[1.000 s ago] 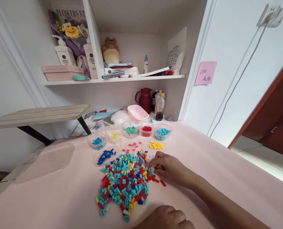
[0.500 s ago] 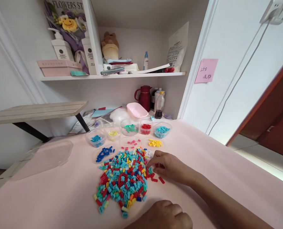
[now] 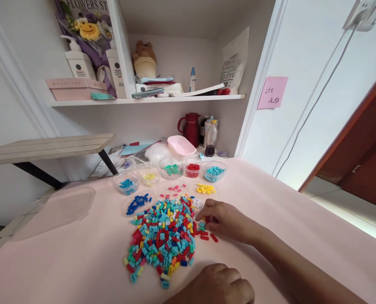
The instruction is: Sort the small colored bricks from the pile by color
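A mixed heap of small toy building bricks (image 3: 164,236) in many colours lies on a pink-covered table. My right hand (image 3: 224,217) is at the heap's right edge. Its fingers bend down with a gap between index finger and thumb, and the fingertips reach the bricks there. Several loose red bricks (image 3: 213,237) lie beside and below that hand. White bricks (image 3: 196,203) sit just past its fingers. Near the front edge of view rests my left hand (image 3: 221,285), its fingers curled under, so whatever they may hold is hidden.
Behind the heap stand clear tubs of sorted bricks: dark blue (image 3: 139,204), blue (image 3: 126,185), pale yellow (image 3: 149,179), green (image 3: 171,169), red (image 3: 193,169), turquoise (image 3: 215,173), yellow (image 3: 206,188) and pink (image 3: 175,188). A clear lid (image 3: 64,207) lies left, a pink basin (image 3: 181,146) behind.
The view has shifted slightly. My right hand stays at the heap's right edge with its fingers in nearly the same shape, while some red bricks there have moved a little. The left hand stays curled.
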Demonstrator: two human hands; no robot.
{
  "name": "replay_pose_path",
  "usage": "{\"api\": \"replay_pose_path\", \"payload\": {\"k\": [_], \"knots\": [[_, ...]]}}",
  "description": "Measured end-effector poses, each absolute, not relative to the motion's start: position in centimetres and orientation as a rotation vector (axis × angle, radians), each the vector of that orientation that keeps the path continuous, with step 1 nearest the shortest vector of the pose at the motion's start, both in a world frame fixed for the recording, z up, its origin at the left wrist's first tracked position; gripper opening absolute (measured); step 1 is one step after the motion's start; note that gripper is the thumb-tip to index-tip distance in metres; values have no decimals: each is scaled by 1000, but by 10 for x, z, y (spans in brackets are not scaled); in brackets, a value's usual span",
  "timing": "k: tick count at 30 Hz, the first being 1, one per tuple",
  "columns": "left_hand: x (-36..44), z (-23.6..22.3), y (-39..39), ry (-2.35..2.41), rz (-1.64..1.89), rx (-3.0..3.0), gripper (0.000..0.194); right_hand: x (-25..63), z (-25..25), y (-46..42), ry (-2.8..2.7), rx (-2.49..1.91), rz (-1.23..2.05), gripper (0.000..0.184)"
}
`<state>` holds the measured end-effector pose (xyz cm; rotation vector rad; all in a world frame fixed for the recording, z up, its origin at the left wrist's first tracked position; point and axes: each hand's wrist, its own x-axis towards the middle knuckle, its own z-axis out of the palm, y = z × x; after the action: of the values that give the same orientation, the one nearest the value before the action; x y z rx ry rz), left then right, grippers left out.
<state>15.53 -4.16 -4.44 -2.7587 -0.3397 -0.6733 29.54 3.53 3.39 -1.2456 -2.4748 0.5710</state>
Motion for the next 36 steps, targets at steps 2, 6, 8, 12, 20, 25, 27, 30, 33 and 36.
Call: {"api": "replay_pose_path", "payload": {"k": [2, 6, 8, 12, 20, 25, 27, 30, 33, 36], "knots": [[154, -43, -43, -342, -668, -2758, 21, 295, 34, 35, -2471, -1240, 578, 33], [151, -37, -45, -348, -671, -2748, 18, 294, 33, 35, -2457, -1228, 570, 28], [152, -38, -45, -348, -662, -2744, 19, 293, 34, 34, -2440, -1226, 556, 27], [158, -50, -40, -384, -712, -2760, 22, 292, 41, 31, -2370, -1196, 565, 20], [158, -59, -35, -451, -816, -2865, 24, 292, 47, 31, -2127, -1178, 976, 8], [159, -54, -35, -365, -873, -2760, 28, 291, 44, 33, -2006, -1131, 1118, 11], [160, -54, -35, -356, -896, -2723, 28, 291, 43, 34, -1977, -1127, 1129, 10], [161, -56, -35, -379, -880, -2742, 28, 291, 43, 36, -1958, -1126, 1120, 10], [160, -57, -35, -433, -893, -2809, 26, 291, 42, 36, -1953, -1117, 1124, 11], [160, -57, -34, -388, -897, -2828, 25, 290, 38, 35, -1958, -1124, 1111, 11]]}}
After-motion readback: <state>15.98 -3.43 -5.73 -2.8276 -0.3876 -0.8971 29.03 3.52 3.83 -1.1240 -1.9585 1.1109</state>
